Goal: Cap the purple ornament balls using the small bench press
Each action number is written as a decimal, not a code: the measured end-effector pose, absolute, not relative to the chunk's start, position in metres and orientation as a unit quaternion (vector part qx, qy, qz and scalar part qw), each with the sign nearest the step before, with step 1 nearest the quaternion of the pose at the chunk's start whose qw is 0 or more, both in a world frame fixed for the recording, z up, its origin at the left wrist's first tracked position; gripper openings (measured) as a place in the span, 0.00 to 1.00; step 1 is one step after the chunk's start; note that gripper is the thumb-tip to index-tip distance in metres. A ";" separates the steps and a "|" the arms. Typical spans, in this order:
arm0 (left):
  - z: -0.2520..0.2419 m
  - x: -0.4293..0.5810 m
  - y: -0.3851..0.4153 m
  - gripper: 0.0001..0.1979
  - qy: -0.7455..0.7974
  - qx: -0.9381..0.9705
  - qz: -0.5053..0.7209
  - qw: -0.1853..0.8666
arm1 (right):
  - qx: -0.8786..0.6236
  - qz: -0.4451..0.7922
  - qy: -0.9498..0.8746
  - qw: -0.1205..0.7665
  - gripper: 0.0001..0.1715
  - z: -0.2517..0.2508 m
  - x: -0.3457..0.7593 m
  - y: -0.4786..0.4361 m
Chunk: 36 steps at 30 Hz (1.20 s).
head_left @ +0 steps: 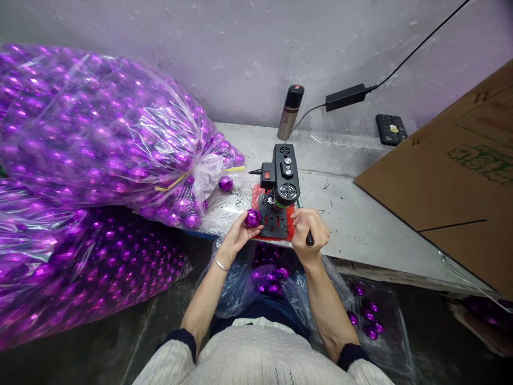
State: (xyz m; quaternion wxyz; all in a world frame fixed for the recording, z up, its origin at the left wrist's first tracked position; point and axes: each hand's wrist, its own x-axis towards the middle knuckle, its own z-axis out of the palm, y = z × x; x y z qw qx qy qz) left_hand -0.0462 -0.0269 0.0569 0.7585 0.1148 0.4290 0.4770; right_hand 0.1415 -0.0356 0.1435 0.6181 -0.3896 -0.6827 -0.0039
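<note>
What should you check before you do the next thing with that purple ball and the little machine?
1. Ball held tight in the left hand: ok.
2. Right hand wrapped round the handle: ok.
3. Nothing else lying on the plate: ok.
4. Both hands clear of the machine tip: cannot tell, the tip is hidden under the head.
5. Machine switched on: cannot tell.

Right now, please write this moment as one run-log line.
left hand: holds purple ball beside black machine | right hand: closed on black handle | black machine: stands on table
</note>
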 end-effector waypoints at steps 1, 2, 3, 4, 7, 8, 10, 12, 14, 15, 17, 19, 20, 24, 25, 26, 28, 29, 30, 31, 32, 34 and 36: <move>0.058 -0.045 -0.028 0.18 0.433 0.127 0.480 0.752 | -0.391 -0.005 -0.683 0.617 0.16 0.143 0.142 -0.036; 0.058 -0.044 -0.029 0.20 0.441 0.145 0.482 0.743 | -0.391 -0.005 -0.684 0.616 0.16 0.143 0.142 -0.036; 0.059 -0.043 -0.030 0.23 0.452 0.168 0.482 0.731 | -0.392 -0.003 -0.684 0.616 0.16 0.143 0.142 -0.036; 0.059 -0.042 -0.031 0.26 0.469 0.196 0.483 0.713 | -0.390 -0.002 -0.684 0.616 0.16 0.143 0.142 -0.036; 0.057 -0.036 -0.030 0.32 0.520 0.300 0.501 0.623 | -0.384 0.001 -0.685 0.619 0.16 0.143 0.142 -0.036; 0.054 -0.034 -0.029 0.32 0.530 0.330 0.509 0.592 | -0.383 0.001 -0.685 0.619 0.16 0.143 0.142 -0.036; 0.048 -0.030 -0.026 0.33 0.545 0.375 0.515 0.545 | -0.385 -0.001 -0.685 0.618 0.15 0.143 0.143 -0.036; 0.043 -0.028 -0.023 0.32 0.557 0.404 0.504 0.522 | -0.385 -0.003 -0.687 0.617 0.15 0.143 0.143 -0.037; 0.039 -0.028 -0.022 0.31 0.561 0.438 0.492 0.502 | -0.381 -0.006 -0.689 0.616 0.15 0.143 0.143 -0.037; 0.038 -0.028 -0.022 0.30 0.560 0.462 0.486 0.488 | -0.380 -0.007 -0.690 0.616 0.15 0.143 0.143 -0.037; 0.039 -0.029 -0.023 0.28 0.558 0.520 0.471 0.444 | -0.381 -0.007 -0.690 0.616 0.16 0.143 0.142 -0.037; 0.041 -0.029 -0.023 0.27 0.560 0.579 0.451 0.384 | -0.382 -0.005 -0.688 0.617 0.16 0.143 0.142 -0.037; 0.042 -0.028 -0.023 0.27 0.562 0.602 0.442 0.356 | -0.383 -0.005 -0.688 0.617 0.16 0.143 0.142 -0.037; 0.041 -0.020 -0.018 0.34 0.561 0.649 0.419 0.298 | -0.383 -0.008 -0.690 0.614 0.15 0.144 0.142 -0.037; 0.041 -0.018 -0.017 0.36 0.561 0.653 0.415 0.294 | -0.383 -0.010 -0.692 0.612 0.15 0.144 0.142 -0.037; 0.040 -0.016 -0.016 0.36 0.561 0.657 0.412 0.291 | -0.382 -0.011 -0.693 0.611 0.15 0.144 0.142 -0.037; 0.037 -0.013 -0.013 0.33 0.559 0.663 0.409 0.285 | -0.381 -0.013 -0.694 0.610 0.15 0.144 0.143 -0.037; 0.037 -0.012 -0.013 0.31 0.555 0.667 0.409 0.281 | -0.381 -0.013 -0.695 0.610 0.15 0.144 0.143 -0.037; 0.036 -0.012 -0.012 0.29 0.552 0.671 0.412 0.276 | -0.381 -0.013 -0.695 0.610 0.15 0.144 0.143 -0.037; 0.035 -0.012 -0.012 0.28 0.547 0.675 0.415 0.271 | -0.381 -0.013 -0.695 0.610 0.15 0.143 0.143 -0.037; 0.035 -0.011 -0.011 0.28 0.540 0.680 0.418 0.266 | -0.382 -0.014 -0.695 0.609 0.15 0.142 0.143 -0.037; 0.035 -0.011 -0.010 0.28 0.526 0.692 0.421 0.259 | -0.383 -0.016 -0.695 0.609 0.15 0.141 0.143 -0.037; 0.035 -0.010 -0.007 0.29 0.517 0.699 0.420 0.260 | -0.384 -0.017 -0.694 0.609 0.15 0.140 0.144 -0.038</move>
